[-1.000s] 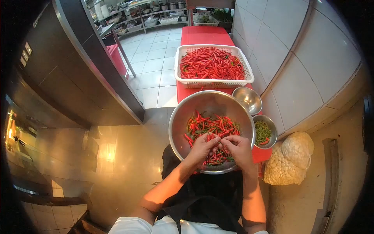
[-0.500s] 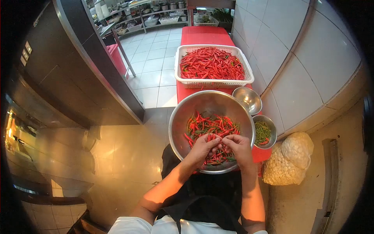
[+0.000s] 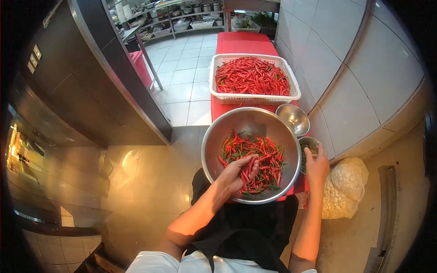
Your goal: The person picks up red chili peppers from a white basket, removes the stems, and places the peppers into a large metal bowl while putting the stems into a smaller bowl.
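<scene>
A large steel bowl (image 3: 218, 123) holds red chilies with green stems (image 3: 268, 157). My left hand (image 3: 240, 174) is over its near part, palm turned up, fingers curled around several red chilies. My right hand (image 3: 317, 164) is at a small steel bowl (image 3: 304, 140) to the right, which holds green stems (image 3: 310, 148). Its fingertips are bent over that bowl; whether they hold anything is hidden. Behind the large bowl, a white plastic basket (image 3: 255, 98) is filled with red chilies (image 3: 252, 76).
A second small steel bowl (image 3: 292, 119) stands beside the large one on the red bench (image 3: 241, 41). At the right, a pale full bag (image 3: 344, 189) rests on the floor near the tiled wall (image 3: 359, 86). Shelves with containers (image 3: 182, 20) stand far back.
My right hand has left my left hand and moved right to the small bowl of stems. The left hand has turned more palm-up with chilies in it. The view has shifted slightly.
</scene>
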A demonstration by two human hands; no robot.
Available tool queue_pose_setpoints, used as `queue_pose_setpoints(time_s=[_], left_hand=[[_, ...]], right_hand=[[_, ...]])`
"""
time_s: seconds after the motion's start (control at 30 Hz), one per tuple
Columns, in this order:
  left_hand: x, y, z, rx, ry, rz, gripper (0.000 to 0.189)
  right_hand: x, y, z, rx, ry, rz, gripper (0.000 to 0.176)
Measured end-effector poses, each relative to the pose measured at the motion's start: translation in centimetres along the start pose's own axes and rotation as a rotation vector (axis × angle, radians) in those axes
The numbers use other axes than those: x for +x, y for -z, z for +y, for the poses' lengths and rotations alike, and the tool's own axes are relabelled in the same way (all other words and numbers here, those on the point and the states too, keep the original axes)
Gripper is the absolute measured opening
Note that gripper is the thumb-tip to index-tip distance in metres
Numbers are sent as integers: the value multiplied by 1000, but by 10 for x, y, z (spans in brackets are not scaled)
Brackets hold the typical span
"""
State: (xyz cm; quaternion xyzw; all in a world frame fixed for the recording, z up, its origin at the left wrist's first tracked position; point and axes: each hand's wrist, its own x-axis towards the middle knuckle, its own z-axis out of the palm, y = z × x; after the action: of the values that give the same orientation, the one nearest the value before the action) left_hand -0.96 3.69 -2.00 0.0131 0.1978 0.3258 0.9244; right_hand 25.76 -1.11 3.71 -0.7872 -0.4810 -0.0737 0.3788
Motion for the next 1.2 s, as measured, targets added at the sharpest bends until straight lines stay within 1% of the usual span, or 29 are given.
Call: queue_pose_setpoints(time_s=[0.07, 0.1, 0.17, 0.2, 0.23, 0.27, 0.3, 0.4, 0.47, 0.53, 0.57, 0.63, 0.73, 0.83, 0.93, 1.03, 1.13, 1.2], left_hand=[[6, 10, -1, 3, -47, -49, 29], [6, 7, -2, -1, -80, -33, 29], [4, -5, -7, -6, -144, 5, 29], [3, -7, -8, -6, -167, -19, 30], [3, -9, -9, -4, -187, -43, 30], [3, -10, -9, 1, -205, -68, 31], [4, -8, -10, -16, -237, -70, 31], [4, -5, -11, -55, -324, -59, 32], [3, -4, -9, -72, -367, -22, 31], [2, 0, -7, -78, -348, -50, 31], [2, 2, -8, -83, -338, -63, 31], [3, 6, -10, -66, -324, -20, 30], [9, 10, -14, -47, -294, 49, 30], [9, 12, -15, -37, -235, 105, 30], [8, 14, -16, -30, -200, 138, 29], [7, 14, -14, 3, -170, 160, 29], [2, 2, -15, 65, -131, 174, 28], [-1, -6, -16, 130, -85, 192, 27]], right_hand=[[-10, 2, -9, 10, 57, 31, 32], [-19, 4, -19, 14, 86, 44, 32], [-40, 15, -52, 382, -139, -346, 26], [-54, 17, -74, 438, -103, -371, 22], [-65, 6, -79, 500, -77, -464, 20], [-76, 2, -86, 485, -97, -540, 20], [-80, 5, -99, 471, -49, -599, 21], [-94, -17, -95, 571, -76, -711, 21], [-96, -25, -89, 685, -196, -801, 20], [-94, -21, -92, 754, -309, -866, 18], [-93, -21, -92, 705, -246, -819, 18], [-92, -19, -91, 605, -125, -721, 17], [-89, -9, -99, 430, -5, -603, 14], [-91, -11, -99, 375, 163, -426, 12], [-87, -3, -105, 327, 253, -355, 10], [-81, 1, -108, 444, 230, -365, 9], [-74, 0, -104, 457, 103, -406, 10], [-63, -4, -98, 394, 53, -474, 12]])
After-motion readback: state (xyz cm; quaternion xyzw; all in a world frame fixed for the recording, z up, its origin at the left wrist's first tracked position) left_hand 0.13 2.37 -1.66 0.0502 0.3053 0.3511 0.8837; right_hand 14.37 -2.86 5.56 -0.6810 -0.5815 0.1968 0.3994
